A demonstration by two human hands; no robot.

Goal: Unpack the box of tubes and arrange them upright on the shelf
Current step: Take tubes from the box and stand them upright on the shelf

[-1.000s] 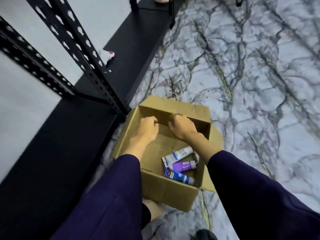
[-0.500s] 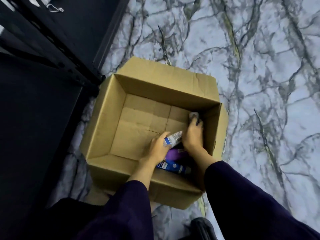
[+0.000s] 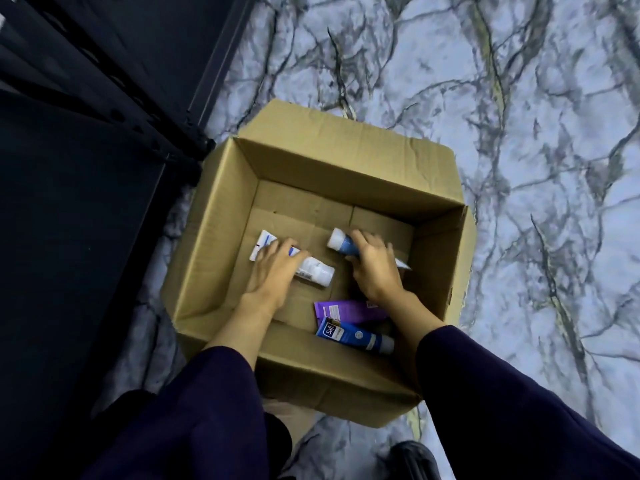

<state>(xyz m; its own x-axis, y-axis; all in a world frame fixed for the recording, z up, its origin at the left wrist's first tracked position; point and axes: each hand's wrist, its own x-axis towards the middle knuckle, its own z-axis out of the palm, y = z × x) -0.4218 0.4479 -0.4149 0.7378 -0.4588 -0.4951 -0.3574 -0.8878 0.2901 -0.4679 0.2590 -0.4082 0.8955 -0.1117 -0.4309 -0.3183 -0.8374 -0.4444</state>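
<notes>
An open cardboard box [image 3: 221, 216] sits on the marble floor beside a black metal shelf [image 3: 69, 202]. Both my hands are inside it. My left hand [image 3: 273, 268] lies over a white tube [image 3: 313, 268] that rests flat on the box bottom, fingers curled across its middle. My right hand [image 3: 375, 268] grips a blue tube with a white cap [image 3: 341, 244], cap pointing to the far left. A purple tube [image 3: 349, 311] and a blue tube with white lettering [image 3: 353, 336] lie flat at the near right corner of the box.
The marble-patterned floor [image 3: 536, 168] spreads to the right and beyond the box. A perforated black upright of the shelf [image 3: 114, 84] stands at the box's far left corner. A dark shoe [image 3: 412, 459] shows at the bottom edge.
The view moved closer over the box. My left hand carried the white tube to the left and laid it down. My right hand took hold of the blue tube with the white cap.
</notes>
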